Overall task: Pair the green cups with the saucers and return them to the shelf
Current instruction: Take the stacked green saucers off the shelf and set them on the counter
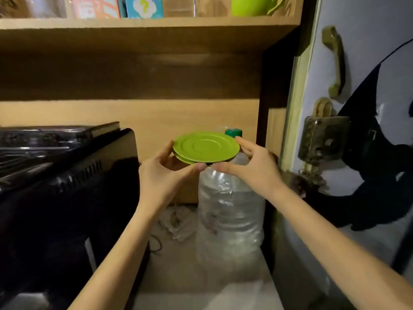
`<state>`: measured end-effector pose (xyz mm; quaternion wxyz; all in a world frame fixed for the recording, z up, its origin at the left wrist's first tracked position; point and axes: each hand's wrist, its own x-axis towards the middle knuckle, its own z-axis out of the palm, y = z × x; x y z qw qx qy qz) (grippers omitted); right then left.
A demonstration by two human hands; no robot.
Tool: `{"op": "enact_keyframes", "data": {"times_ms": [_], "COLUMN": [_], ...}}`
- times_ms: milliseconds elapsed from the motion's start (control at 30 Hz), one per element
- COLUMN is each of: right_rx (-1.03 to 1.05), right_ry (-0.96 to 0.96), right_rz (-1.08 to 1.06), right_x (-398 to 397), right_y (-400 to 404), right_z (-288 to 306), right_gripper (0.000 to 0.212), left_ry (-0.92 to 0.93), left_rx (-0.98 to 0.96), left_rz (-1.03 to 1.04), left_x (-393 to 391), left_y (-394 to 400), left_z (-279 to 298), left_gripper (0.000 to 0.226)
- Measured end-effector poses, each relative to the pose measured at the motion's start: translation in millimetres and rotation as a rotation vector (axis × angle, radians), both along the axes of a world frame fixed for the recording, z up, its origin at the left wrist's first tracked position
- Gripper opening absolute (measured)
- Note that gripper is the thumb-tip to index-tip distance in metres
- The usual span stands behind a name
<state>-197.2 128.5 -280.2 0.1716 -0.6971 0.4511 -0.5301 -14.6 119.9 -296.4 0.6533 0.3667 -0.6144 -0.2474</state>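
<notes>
Two green saucers (205, 148) are stacked, the top one slightly offset from the lower. My left hand (165, 168) grips the stack's left edge, fingers under it and thumb below the front rim. My right hand (252, 162) holds the right edge, fingers behind it and thumb under the front. The stack hovers above a large plastic bottle. A green cup (252, 5) with a handle stands on the wooden shelf (145, 24) at the upper right, partly cut off by the frame's top.
A big clear water bottle (230, 209) with a green cap (233, 132) stands under the saucers. A black appliance (62, 186) fills the left. Colourful boxes (118, 6) sit on the shelf. A door with handle (335, 61) and lock (324, 139) is at right.
</notes>
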Motion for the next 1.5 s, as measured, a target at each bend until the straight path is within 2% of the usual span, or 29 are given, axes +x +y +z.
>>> {"op": "enact_keyframes", "data": {"times_ms": [200,333,500,567,700,867,1033,1300,1500], "right_rx": [0.144,0.259,0.468,0.541,0.605,0.659,0.710,0.708,0.666], "right_ry": [-0.068,-0.032,-0.029,-0.023,0.000,0.022,0.047,0.127,0.215], "right_rz": [0.023,-0.025,-0.037,-0.022,0.001,0.024,0.024,0.030,0.051], "right_x": [5.0,15.3,24.2,27.0,34.2,43.8,44.9,46.4,46.8], "right_y": [13.1,20.5,27.7,30.1,33.6,34.9,31.4,28.8,28.4], "right_z": [-85.7,-148.2,-220.7,-244.0,-281.7,-316.0,-336.3,-358.7,-361.1], "right_gripper": [0.071,0.091,0.102,0.101,0.099,0.097,0.098,0.103,0.100], "left_ry": [0.010,-0.014,0.000,-0.025,-0.132,-0.197,-0.186,-0.198,-0.201], "left_rx": [0.166,0.302,0.476,0.521,0.666,0.764,0.767,0.815,0.812], "left_rz": [-0.064,-0.073,-0.046,-0.033,0.022,0.072,0.098,0.087,0.104], "left_x": [9.3,17.8,22.8,26.0,35.7,45.6,45.8,45.3,43.7], "left_y": [16.0,29.0,45.9,52.9,63.0,66.2,64.7,66.1,69.6], "left_z": [-82.9,-144.7,-210.7,-231.5,-265.8,-298.7,-322.7,-341.9,-341.2], "left_gripper": [0.088,0.101,0.095,0.096,0.116,0.113,0.085,0.100,0.096]}}
